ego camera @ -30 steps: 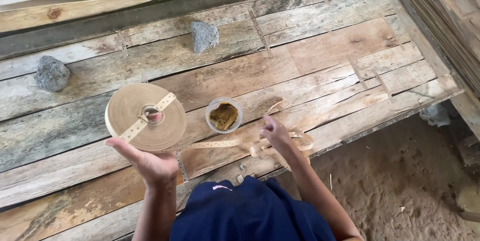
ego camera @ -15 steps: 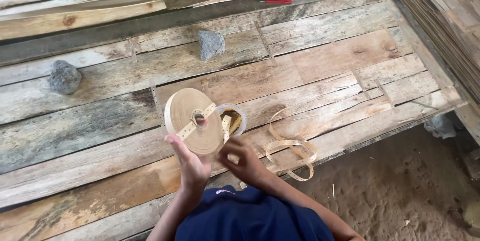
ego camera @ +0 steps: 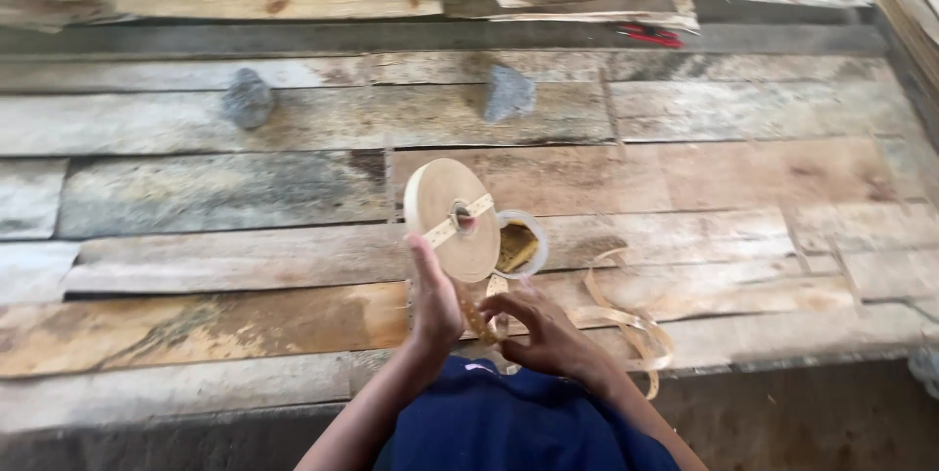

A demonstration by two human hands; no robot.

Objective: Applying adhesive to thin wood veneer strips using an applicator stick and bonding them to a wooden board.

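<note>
Over the plank counter, my left hand grips a tan tape roll upright by its lower rim. My right hand pinches the loose tape strip beside it, fingers curled shut. Behind the roll sits a small round container; two grey stones lie farther back.

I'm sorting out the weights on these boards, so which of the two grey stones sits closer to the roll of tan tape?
The right-hand grey stone, almost straight beyond the tan tape roll; the other grey stone lies far off to the left.

tape roll hides part of the small cup; red object too blurred to identify.
</note>
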